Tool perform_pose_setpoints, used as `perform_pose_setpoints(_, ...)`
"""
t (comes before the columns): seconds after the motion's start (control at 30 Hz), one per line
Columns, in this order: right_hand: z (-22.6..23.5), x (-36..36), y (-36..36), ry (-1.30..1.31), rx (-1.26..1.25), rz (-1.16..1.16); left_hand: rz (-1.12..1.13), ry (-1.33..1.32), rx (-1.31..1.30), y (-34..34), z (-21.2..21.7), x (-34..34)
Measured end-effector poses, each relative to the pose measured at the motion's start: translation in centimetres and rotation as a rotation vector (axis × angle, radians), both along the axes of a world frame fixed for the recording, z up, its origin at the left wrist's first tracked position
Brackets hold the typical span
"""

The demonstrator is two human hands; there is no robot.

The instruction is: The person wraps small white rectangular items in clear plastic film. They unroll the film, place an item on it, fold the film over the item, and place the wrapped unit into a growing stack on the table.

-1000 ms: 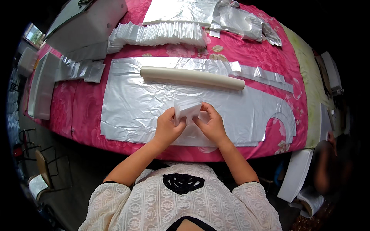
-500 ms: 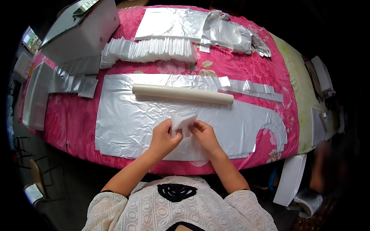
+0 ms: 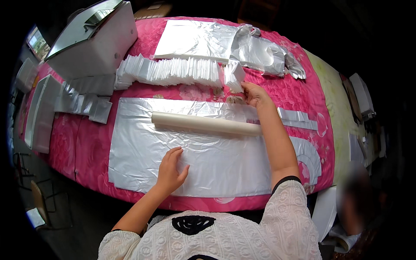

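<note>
My right hand (image 3: 256, 94) reaches forward, fingers pinched at the lower right edge of a small folded bundle of white plastic bags (image 3: 234, 76). That bundle stands just beyond the right end of a long row of similar folded white bags (image 3: 173, 71). My left hand (image 3: 170, 170) hovers low over a stack of flat silvery-white plastic bags (image 3: 216, 173), fingers apart and holding nothing. Across the far part of this stack lies a cream-coloured roller tube (image 3: 203, 123), its right end next to my right forearm.
Another flat stack of plastic bags (image 3: 190, 39), with a crumpled one (image 3: 260, 50) on its right, lies at the far side. A large white box (image 3: 97, 47) and a translucent bin (image 3: 41, 115) stand at left, near more folded bags (image 3: 99, 110). Pink flowered cloth (image 3: 86, 151) covers the table.
The folded bundle has gone from between both hands to the right end of the row. My right hand moved forward and right with it; my left hand let go and opened.
</note>
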State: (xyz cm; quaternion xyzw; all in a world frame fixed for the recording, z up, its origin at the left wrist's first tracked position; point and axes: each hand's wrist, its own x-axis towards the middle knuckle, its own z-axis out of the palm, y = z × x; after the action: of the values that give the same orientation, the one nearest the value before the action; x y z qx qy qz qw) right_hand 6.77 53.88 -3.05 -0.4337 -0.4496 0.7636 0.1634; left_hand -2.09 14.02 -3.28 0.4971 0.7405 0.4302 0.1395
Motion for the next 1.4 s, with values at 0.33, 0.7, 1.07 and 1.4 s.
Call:
perform_pose_setpoints(0.33, 0.5, -6.2, -0.2, -0.746, 0.954, 0.188, -0.067, 0.204, 0.014, -1.0, -0.4, 0.0)
perform_pose_setpoints(0.7, -0.1, -5.1, -4.2, -0.775, 1.237, 0.328, -0.100, 0.219, 0.027, -0.7, -0.3, -0.1)
perform_pose_setpoints(1.07, -1.1, -6.7, -4.0, -0.558, 1.009, 0.194, -0.105, 0.199, 0.016, -0.7, -0.2, -0.1)
perform_pose_setpoints(1.4, -1.1, -6.6, -4.4, -0.728, 1.389, 0.148, -0.112, 0.206, 0.011, -0.7, -0.2, -0.1)
